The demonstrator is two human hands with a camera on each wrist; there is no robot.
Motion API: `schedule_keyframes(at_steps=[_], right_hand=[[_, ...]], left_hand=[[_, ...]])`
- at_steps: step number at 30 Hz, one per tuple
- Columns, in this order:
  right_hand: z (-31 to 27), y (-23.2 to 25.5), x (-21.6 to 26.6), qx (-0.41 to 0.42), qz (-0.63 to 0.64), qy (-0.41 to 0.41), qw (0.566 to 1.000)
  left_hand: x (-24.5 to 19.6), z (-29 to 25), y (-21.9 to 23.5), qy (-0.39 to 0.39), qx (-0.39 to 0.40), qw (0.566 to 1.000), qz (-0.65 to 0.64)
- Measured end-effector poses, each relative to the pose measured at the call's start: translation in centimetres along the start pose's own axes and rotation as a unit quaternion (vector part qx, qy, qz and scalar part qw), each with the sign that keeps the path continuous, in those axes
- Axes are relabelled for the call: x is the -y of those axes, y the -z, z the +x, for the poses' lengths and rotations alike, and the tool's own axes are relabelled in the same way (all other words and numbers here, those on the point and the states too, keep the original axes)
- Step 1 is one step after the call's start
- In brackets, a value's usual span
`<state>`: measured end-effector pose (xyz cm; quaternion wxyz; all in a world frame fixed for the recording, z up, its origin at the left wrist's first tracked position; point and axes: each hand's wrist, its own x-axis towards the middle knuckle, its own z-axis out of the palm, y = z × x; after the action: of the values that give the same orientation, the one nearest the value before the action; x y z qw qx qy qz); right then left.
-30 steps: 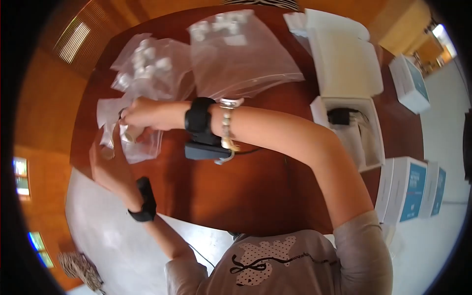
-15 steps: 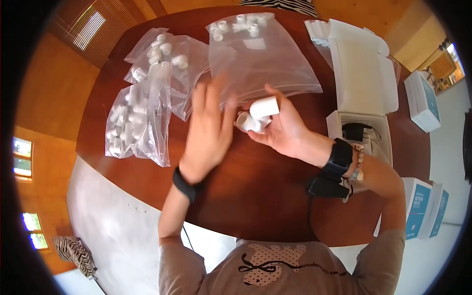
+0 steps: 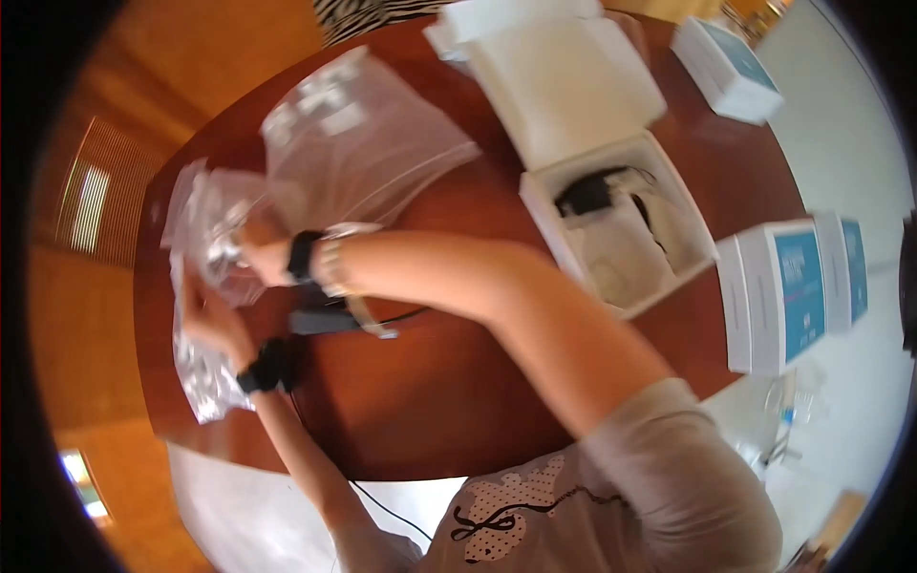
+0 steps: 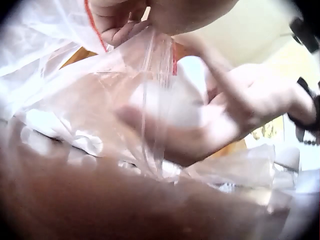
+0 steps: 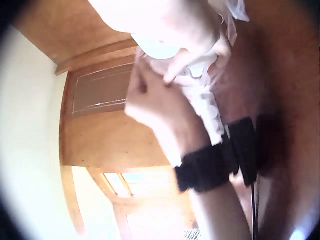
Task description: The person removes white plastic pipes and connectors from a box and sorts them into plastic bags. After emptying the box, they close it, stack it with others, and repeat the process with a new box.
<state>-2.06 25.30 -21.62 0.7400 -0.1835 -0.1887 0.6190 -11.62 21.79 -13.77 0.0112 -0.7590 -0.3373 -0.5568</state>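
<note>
Both hands are together at a clear plastic bag at the table's left. The left hand pinches the bag's top edge near its red seal line, as the left wrist view shows. My right hand is at the bag's mouth, fingers round white pipe fittings; blur hides how many. Some of its fingers show through the plastic. More white fittings lie inside the bag. In the right wrist view the left hand is beside the right hand.
Another bag of fittings lies flat behind the hands, and a crumpled bag sits at the left edge. An open white box holds a black item. White-and-blue boxes stand at the right.
The right hand has carried the fittings from the table's middle leftward to the bag. The left hand has moved left and taken hold of the bag's edge. The head view has shifted.
</note>
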Motion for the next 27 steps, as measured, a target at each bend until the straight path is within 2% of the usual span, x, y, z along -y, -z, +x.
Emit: schedule_keyframes(at_steps=[1,2,3,4,5,8,9,10,12,13,14,15,16,17,18,19,20,21,22,23,24,25,27], right_hand=[[1.5,-0.8,0.4,0.019,-0.238,0.048,0.97],[3.0,-1.5,0.6,0.0,-0.567,0.103,0.817],[4.6,-2.3,0.7,-0.037,-0.742,0.149,0.652],[5.4,-2.3,0.8,-0.029,-0.734,0.149,0.662],[5.8,-2.4,1.2,-0.021,-0.726,0.149,0.672],[4.0,-2.7,3.3,0.094,-0.661,0.063,0.741],[2.9,-3.5,4.2,0.136,-0.634,0.034,0.76],[0.6,-5.2,6.3,0.178,-0.606,0.005,0.776],[-8.4,-8.4,14.5,0.202,-0.584,-0.123,0.776],[-11.6,-9.2,17.8,0.184,-0.664,-0.131,0.713],[-13.9,-8.7,20.5,0.195,-0.738,-0.059,0.643],[-16.4,-8.6,23.4,0.168,-0.795,0.009,0.583],[-19.8,-8.2,27.4,0.181,-0.823,0.084,0.532],[-23.3,-8.7,31.2,0.165,-0.816,0.066,0.55],[-24.2,-6.5,34.2,0.076,-0.853,0.037,0.516],[-26.5,-5.5,36.6,-0.003,-0.816,0.068,0.573],[-25.3,2.3,41.8,0.121,-0.897,0.243,0.349],[-27.4,2.9,43.2,-0.113,-0.907,0.205,0.349],[-29.1,1.9,45.4,-0.23,-0.901,0.082,0.359],[-30.5,3.1,46.9,-0.283,-0.88,0.051,0.379],[-31.4,4.6,47.7,-0.336,-0.853,0.018,0.398],[-32.0,5.0,47.7,-0.358,-0.836,-0.044,0.414],[-33.2,4.9,47.2,-0.4,-0.787,-0.17,0.438]], left_hand=[[-1.7,0.2,0.6,0.075,0.018,0.997,-0.031],[-3.3,0.5,1.2,0.151,0.035,0.986,-0.056],[-3.3,0.4,1.2,0.117,0.031,0.99,-0.068],[-3.3,0.3,1.1,0.084,0.026,0.993,-0.079],[-3.7,0.2,1.0,0.087,0.027,0.993,-0.081],[-4.0,0.3,0.8,0.091,-0.002,0.993,-0.074],[-3.8,0.4,0.7,0.029,-0.026,0.998,-0.053],[-3.5,0.4,0.6,0.022,-0.021,0.998,-0.047],[-3.3,0.3,0.6,0.009,-0.01,0.999,-0.033],[-4.4,0.3,0.5,0.003,-0.025,0.999,-0.043],[-5.4,0.4,0.8,0.021,-0.015,1.0,-0.008],[-6.5,0.6,1.2,0.04,-0.005,0.999,0.028],[-7.8,0.6,1.4,0.059,0.003,0.996,0.063],[-9.4,0.4,1.6,0.063,-0.001,0.998,0.019],[-11.2,0.3,1.5,0.066,-0.006,0.997,-0.027],[-12.9,0.1,1.2,0.068,-0.01,0.995,-0.072],[-14.6,-0.2,0.5,-0.026,0.022,0.984,-0.172],[-15.8,-1.1,-0.3,0.027,0.099,0.967,-0.233],[-17.9,-1.8,-0.4,0.104,0.245,0.932,-0.248],[-21.8,-1.2,-0.3,0.154,0.391,0.874,-0.244],[-23.5,-1.7,-1.7,0.192,0.452,0.806,-0.331],[-25.1,-2.0,-3.2,0.208,0.487,0.758,-0.38],[-28.0,-2.5,-6.5,0.22,0.534,0.718,-0.388]])
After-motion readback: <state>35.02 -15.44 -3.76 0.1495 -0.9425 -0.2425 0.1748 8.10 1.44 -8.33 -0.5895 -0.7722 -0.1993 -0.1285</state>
